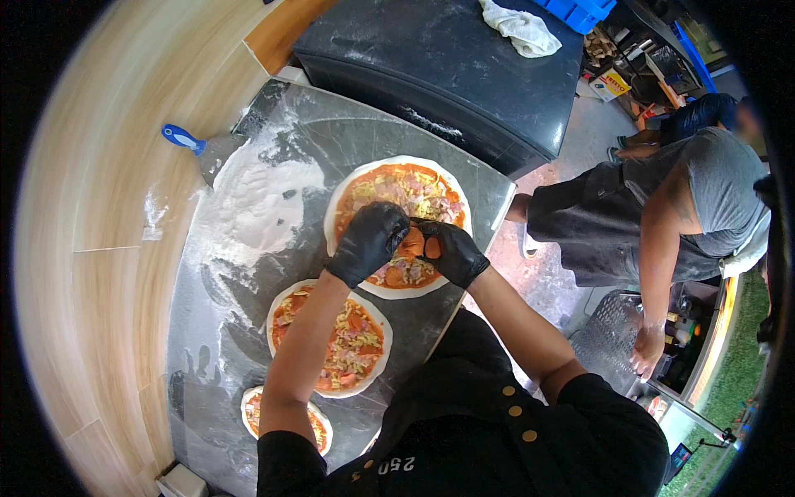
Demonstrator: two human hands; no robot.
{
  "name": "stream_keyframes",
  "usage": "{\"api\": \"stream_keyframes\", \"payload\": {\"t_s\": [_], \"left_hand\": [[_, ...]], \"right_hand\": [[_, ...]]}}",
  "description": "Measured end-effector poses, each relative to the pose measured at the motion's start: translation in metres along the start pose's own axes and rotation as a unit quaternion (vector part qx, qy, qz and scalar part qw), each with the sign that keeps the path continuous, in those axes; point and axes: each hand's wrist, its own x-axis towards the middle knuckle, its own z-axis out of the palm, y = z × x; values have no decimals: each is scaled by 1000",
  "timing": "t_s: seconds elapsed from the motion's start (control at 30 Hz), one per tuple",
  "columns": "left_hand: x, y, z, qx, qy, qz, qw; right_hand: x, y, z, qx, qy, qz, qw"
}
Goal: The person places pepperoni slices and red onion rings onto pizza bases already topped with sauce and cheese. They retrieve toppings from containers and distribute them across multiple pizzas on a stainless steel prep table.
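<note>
Both my hands wear black gloves and are over a large unbaked pizza (406, 184) topped with sauce, shredded cheese and bits of meat. My right hand (452, 252) is closed on a few round, orange-red pepperoni slices (411, 242), at the pizza's right part. Close against them is my left hand (369, 242), its fingers curled in; whether a slice is pinched in it is hidden. A medium topped pizza (358, 341) lies nearer to me, partly under my left forearm. Beyond that forearm shows part of a small pizza (318, 429).
White flour (252, 195) is spread across the left of the dark marble counter (207, 406). A scraper with a blue handle (184, 139) rests by the wooden wall. A black cabinet (431, 58) with a white cloth (523, 31) stands behind. Another person (621, 211) stands at right beside perforated metal (606, 335).
</note>
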Motion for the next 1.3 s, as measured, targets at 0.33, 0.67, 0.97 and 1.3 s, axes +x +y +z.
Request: {"api": "stream_keyframes", "payload": {"t_s": [0.33,0.67,0.97,1.3], "left_hand": [[14,-60,-19,-121,136,-161,970],[15,-59,-19,125,170,-102,972],[8,32,8,-89,115,-61,988],[1,54,30,-40,110,-74,990]], "right_hand": [[-10,8,11,628,50,166,759],[0,9,-6,598,92,125,786],[-7,9,-1,547,54,113,828],[-15,19,14,582,108,105,799]]}}
